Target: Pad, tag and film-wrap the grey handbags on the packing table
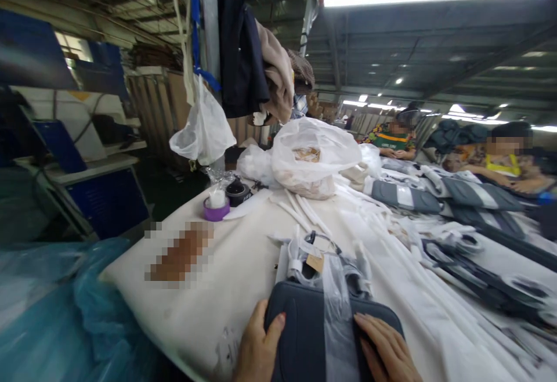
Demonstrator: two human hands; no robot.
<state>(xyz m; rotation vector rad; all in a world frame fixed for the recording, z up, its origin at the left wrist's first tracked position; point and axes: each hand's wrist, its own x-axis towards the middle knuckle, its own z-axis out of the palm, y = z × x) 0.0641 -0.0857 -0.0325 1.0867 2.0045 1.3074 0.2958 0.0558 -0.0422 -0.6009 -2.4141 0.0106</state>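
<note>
A dark grey bag lies at the near edge of a white-covered table, with a clear plastic strip over its middle and a brown tag at its top. My left hand grips the bag's left edge, thumb on top. On the right side of the bag rests my right hand, fingers flat and stretched out.
White straps and a full plastic bag lie further back. Grey bags and black straps cover the right. Two people sit at the far right. Blue plastic is at my left. Clothes hang on a pillar.
</note>
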